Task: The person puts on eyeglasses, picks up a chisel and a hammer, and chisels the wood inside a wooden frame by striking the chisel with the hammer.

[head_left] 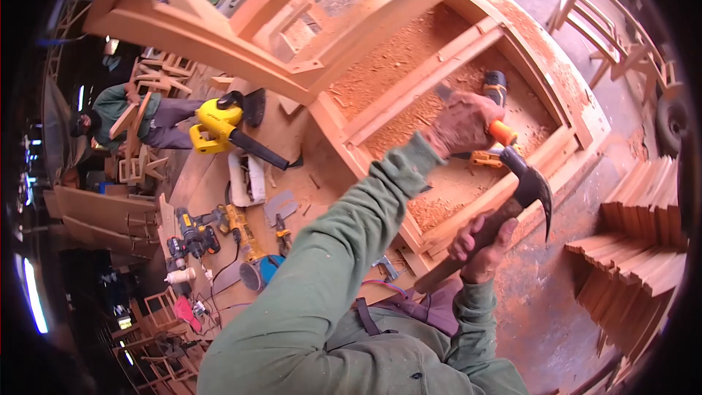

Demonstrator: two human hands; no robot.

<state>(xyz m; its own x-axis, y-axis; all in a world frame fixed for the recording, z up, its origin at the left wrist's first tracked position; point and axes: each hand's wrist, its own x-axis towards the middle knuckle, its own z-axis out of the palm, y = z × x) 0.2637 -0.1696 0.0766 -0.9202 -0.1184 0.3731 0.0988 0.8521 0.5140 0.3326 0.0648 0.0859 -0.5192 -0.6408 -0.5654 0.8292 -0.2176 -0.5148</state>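
Observation:
My left hand (464, 121) is closed around a chisel (503, 132) with an orange handle. Its grey blade tip shows beyond my fingers, by a crossbar (428, 86) of the wooden frame (541, 66). In my right hand (486, 245) is a claw hammer (532, 189), gripped by its wooden handle. The hammer's striking face is close to the chisel's handle end; whether they touch I cannot tell. Inside the frame lie wood shavings (391, 121), a yellow power tool (486, 157) partly hidden by my left hand, and a dark tool part (495, 88).
A yellow blower (219, 124), several cordless drills (194, 234) and a putty-knife-like plate (280, 206) lie on the table to the left. Another wooden frame (212, 44) rises at the upper left. Stacked wood pieces (636, 234) stand right. Another person (139, 117) handles wood at far left.

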